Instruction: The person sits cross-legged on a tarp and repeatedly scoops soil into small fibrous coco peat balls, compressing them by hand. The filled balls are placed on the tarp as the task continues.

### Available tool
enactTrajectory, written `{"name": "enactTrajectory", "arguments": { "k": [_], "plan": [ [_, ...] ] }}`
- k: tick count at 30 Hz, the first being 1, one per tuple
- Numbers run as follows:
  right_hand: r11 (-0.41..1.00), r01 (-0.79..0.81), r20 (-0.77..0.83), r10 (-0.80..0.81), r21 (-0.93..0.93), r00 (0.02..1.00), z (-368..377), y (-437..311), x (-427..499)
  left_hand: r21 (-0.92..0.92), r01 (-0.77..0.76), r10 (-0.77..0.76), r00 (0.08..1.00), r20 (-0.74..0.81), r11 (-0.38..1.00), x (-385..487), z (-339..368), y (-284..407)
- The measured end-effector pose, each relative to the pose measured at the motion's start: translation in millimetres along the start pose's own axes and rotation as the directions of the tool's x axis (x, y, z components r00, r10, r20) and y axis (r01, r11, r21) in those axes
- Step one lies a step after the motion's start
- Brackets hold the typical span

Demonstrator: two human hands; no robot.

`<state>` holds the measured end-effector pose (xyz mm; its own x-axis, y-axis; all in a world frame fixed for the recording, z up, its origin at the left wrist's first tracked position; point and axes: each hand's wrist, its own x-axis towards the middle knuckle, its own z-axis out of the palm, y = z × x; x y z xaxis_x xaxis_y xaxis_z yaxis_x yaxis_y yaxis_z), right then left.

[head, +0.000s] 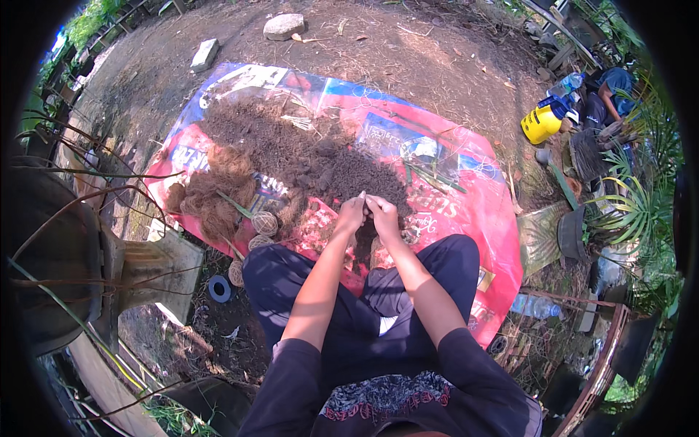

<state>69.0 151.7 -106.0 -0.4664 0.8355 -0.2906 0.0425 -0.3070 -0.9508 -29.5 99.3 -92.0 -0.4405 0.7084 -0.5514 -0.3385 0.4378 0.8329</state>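
My left hand (351, 214) and my right hand (384, 216) meet at the fingertips, in front of my folded legs. Their fingers are pinched together, and whatever may be between them is too small to make out. Just beyond lies a heap of dark crumbly soil (360, 172) on a red printed plastic sheet (491, 218). To the left is a tangled mass of brown fibre (218, 191), like coconut coir. Several twine-wrapped balls (265, 223) rest near my left knee. Green leaf strips (437, 179) lie right of the soil, and pale thin sticks (298, 122) lie on its far side.
A yellow pump sprayer (540, 124) stands at the upper right, near another person (617, 90) seated low. Two stones (284, 26) sit beyond the sheet. A roll of tape (220, 288) and a plastic bottle (535, 306) flank me. Potted plants (572, 234) line the right.
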Motion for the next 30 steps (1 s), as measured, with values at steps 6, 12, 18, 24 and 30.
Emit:
{"name": "enactTrajectory", "arguments": {
  "k": [6, 12, 18, 24, 30],
  "plan": [
    [0.817, 0.334, 0.175, -0.285, -0.469, 0.942, 54.9, -28.7, 78.8, 0.440, -0.288, 0.382, 0.914, -0.139, 0.850, 21.8, -23.3, 22.0],
    [0.468, 0.564, 0.377, -0.435, -0.680, 0.817, 110.4, -43.1, 131.8, 0.442, -0.161, 0.268, 0.944, -0.191, 0.883, 40.2, -34.0, 23.5],
    [0.155, 0.405, 0.391, -0.113, -0.901, 0.913, 119.9, -58.9, 143.5, 0.409, -0.343, 0.427, 0.894, -0.134, 0.846, 56.6, -37.1, -3.0],
    [0.615, 0.390, 0.210, -0.346, -0.686, 0.914, 81.0, -55.1, 135.5, 0.232, -0.153, 0.176, 0.981, -0.085, 0.961, 57.8, -38.6, -1.1],
    [0.988, 0.119, 0.121, -0.131, 0.095, 0.984, 20.6, -56.1, 90.8, -0.007, -0.235, 0.233, 0.966, -0.112, 0.972, 33.8, -25.1, 28.4]
  ]
}}
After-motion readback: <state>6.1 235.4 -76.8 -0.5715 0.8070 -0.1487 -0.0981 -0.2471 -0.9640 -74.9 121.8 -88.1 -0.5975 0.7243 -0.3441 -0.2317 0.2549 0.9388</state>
